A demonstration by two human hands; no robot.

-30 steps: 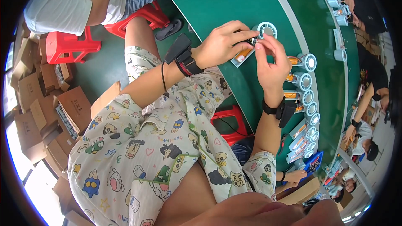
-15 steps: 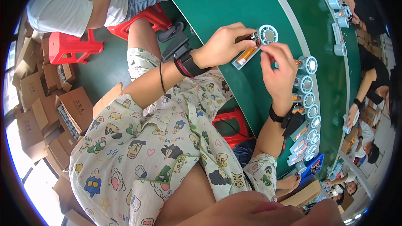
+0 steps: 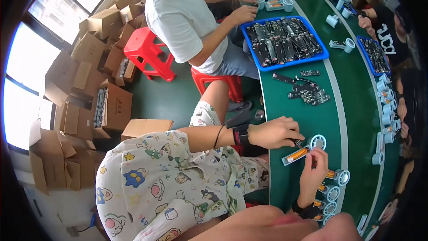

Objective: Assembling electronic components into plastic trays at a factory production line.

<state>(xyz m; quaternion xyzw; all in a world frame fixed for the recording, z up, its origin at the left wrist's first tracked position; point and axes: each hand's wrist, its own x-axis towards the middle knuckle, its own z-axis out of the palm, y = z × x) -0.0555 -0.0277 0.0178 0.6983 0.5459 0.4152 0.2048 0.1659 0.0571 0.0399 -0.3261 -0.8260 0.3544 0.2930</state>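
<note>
On the green bench lies a light-blue handheld fan housing (image 3: 285, 160) with a round grille head (image 3: 318, 142) and an open handle, an orange battery (image 3: 297, 155) inside it. My left hand (image 3: 274, 133) reaches over the handle from the left. Its fingers pinch a small black circuit board (image 3: 297, 143), mostly covered by the fingertips. On the near right side, my right hand (image 3: 313, 172) has its thumb and fingers drawn together just below the round head. What they grip there is too small and hidden to make out.
Loose circuit boards (image 3: 310, 93) lie farther along the bench, before a blue tray (image 3: 327, 55) heaped with more. Several fan housings (image 3: 332, 193) line up on the right. A person in a white shirt (image 3: 174, 18) works at the far left; red stools (image 3: 149, 53) and cardboard boxes (image 3: 118, 107) stand behind.
The head view has swung toward the far left, bringing the full blue tray and the neighbour into sight. Both hands stay at the same fan housing, the circuit board still in the left.
</note>
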